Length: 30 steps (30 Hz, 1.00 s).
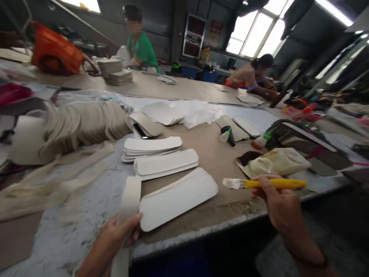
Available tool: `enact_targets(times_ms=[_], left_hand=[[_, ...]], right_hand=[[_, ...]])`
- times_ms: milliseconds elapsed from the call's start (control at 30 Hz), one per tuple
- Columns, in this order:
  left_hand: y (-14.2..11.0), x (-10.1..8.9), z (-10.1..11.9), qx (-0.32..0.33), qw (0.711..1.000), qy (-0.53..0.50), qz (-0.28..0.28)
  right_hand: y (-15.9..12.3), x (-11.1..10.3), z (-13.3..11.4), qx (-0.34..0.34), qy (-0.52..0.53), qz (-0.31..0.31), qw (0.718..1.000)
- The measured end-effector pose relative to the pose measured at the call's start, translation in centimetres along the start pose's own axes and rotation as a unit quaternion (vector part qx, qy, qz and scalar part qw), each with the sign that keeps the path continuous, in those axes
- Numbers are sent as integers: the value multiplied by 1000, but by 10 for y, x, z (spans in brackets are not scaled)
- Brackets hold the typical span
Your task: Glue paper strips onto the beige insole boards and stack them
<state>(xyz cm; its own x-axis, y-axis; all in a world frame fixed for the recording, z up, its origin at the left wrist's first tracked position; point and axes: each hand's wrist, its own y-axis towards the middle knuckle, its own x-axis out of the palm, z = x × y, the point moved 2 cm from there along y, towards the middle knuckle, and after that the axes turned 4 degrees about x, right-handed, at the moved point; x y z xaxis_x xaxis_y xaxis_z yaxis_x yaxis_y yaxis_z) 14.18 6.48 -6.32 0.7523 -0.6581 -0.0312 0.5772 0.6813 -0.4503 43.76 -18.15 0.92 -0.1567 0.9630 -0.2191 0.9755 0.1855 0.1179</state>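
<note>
My left hand [119, 236] grips a long off-white strip [128, 202] by its lower part, at the table's near edge. Just right of it lies a fanned stack of white insole-shaped pieces [177, 198]. My right hand [278, 204] is closed on a yellow-handled brush [265, 184], bristles pointing left and coated in white glue, hovering over the brown table cover [219, 161]. Two more white stacks [165, 163] [151, 148] lie farther back.
A glue-smeared container [276, 161] stands behind the brush, with small bottles [227, 135] beyond it. Beige stacked pieces [83, 123] and loose fabric [54, 173] fill the left. Two people [141, 46] [253, 75] work at the far side. An orange bag [53, 52] sits far left.
</note>
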Motion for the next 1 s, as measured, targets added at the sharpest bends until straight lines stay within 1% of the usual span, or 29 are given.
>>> enact_targets(times_ms=[67,100,167,200,267,333,500,600,733,800,900,1000], left_hand=[[-1,1,1,-22,998,-46,-21],[-1,2,3,-26,997,-62,-24],[0,5,7,-28,996,-78,-21],[0,6,8,-27,996,-83,-22],[0,6,7,-23,995,-89,-25],[-1,4,5,-19,995,-95,-26],[1,2,1,-21,994,-106,-30],[1,2,2,-23,993,-107,-34],[1,3,3,-16,995,-98,-33],[1,3,2,-13,995,-95,-31],[2,3,1,-17,995,-95,-27],[3,2,-1,-22,996,-87,-18]], right_hand=[[-43,46,-11,18,27,-129,991],[-62,68,-17,15,43,-178,983],[-92,104,-24,14,72,-240,968],[-100,118,-26,14,81,-261,962],[-109,136,-25,14,77,-282,956],[-109,141,-23,5,55,-281,958],[-110,137,-32,-41,13,-252,967],[-118,142,-35,-27,21,-272,962],[-122,148,-27,2,36,-277,960],[-120,147,-25,-9,27,-270,962],[-119,145,-29,-32,12,-268,963],[-122,145,-32,-27,19,-281,959]])
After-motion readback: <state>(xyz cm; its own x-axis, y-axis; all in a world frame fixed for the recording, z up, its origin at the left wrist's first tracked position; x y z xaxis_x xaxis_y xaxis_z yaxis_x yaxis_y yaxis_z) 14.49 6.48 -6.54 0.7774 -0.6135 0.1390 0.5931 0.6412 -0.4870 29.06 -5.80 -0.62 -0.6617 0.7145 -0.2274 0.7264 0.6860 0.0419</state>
